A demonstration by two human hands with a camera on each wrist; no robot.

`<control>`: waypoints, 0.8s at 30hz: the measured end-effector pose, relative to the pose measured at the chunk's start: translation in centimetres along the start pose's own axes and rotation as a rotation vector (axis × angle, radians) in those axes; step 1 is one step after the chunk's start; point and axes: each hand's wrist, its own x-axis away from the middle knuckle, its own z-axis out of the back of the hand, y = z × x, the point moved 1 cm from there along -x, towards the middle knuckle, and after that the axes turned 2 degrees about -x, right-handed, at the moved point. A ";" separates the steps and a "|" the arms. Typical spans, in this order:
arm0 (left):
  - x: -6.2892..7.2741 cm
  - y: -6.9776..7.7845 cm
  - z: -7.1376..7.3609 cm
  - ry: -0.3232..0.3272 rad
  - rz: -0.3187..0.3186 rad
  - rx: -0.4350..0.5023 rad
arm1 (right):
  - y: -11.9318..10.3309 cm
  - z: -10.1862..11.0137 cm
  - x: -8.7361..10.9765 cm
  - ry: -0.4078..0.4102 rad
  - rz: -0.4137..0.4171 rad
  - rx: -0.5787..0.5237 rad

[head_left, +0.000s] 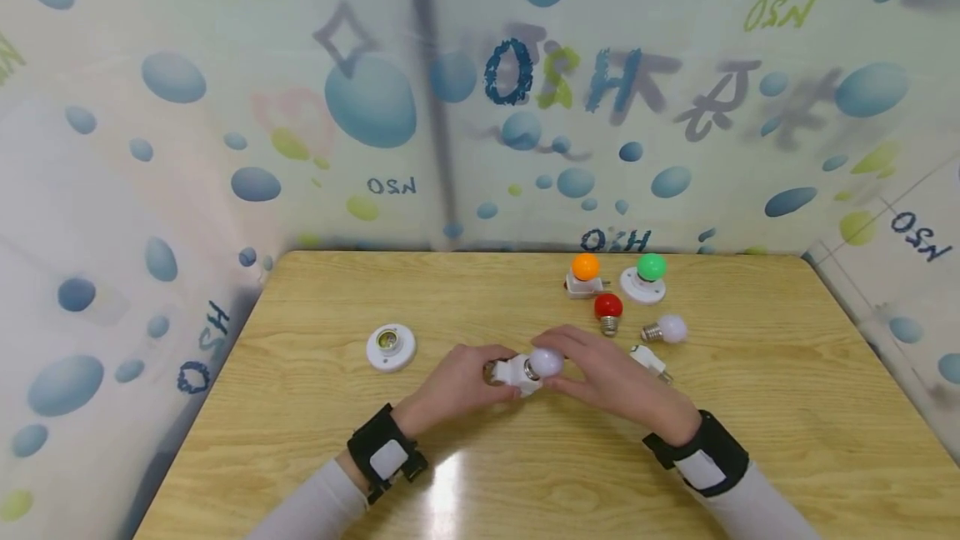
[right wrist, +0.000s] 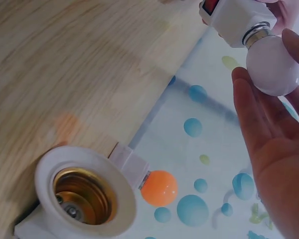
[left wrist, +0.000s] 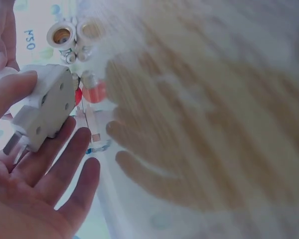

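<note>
Above a glossy wood-grain surface [head_left: 322, 298] backed by walls [head_left: 480, 165] patterned in blue and green, left fingers [left wrist: 12, 92] hold a white pronged socket [head_left: 513, 371] while right fingers [right wrist: 246, 94] pinch a round white bulb [head_left: 547, 362] at its mouth.

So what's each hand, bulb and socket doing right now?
Left hand: holding a white plug socket
That socket: unplugged, prongs bare
Right hand: holding a white bulb
That bulb: at the socket's mouth, metal showing
Orange bulb: fitted in its plug socket
Green bulb: fitted in its round holder
Red bulb: loose
Other white bulb: loose, on its side
Left round holder: no bulb
Plug socket by right hand: no bulb
</note>
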 end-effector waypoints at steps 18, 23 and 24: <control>-0.1 1.0 -0.3 0.050 -0.090 -0.013 | 0.6 0.0 0.9 0.148 -0.041 0.103; -0.2 1.1 -0.3 0.046 -0.081 -0.035 | 0.8 -0.1 0.9 0.130 -0.053 0.116; -0.2 1.1 -0.3 0.044 -0.081 -0.039 | 0.8 -0.1 1.0 0.117 -0.060 0.102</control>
